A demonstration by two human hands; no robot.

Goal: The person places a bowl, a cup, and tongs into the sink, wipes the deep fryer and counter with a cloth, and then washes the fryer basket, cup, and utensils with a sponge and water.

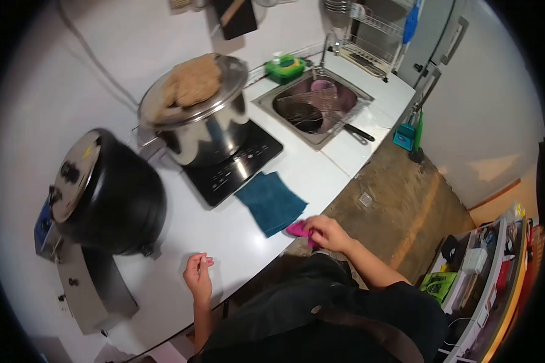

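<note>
My right hand (328, 233) grips a bright pink cloth (298, 229) at the front edge of the white counter. Just beyond it a folded teal cloth (272, 202) lies flat, its near corner close to the pink one. My left hand (197, 273) is over the counter to the left, fingers curled in and nothing showing in them. Behind the teal cloth is a black induction cooker (236, 168) bearing a large steel pot (203, 136). A tan cloth (194, 81) is draped across the pot's lid.
A black lidded soup kettle (118, 196) stands at the left, beside a steel-sided appliance (94, 290). Farther right, the sink (315, 142) holds a pan and a wire rack, with a black handle (359, 132) jutting over the counter. A green caddy (284, 68) sits behind the sink.
</note>
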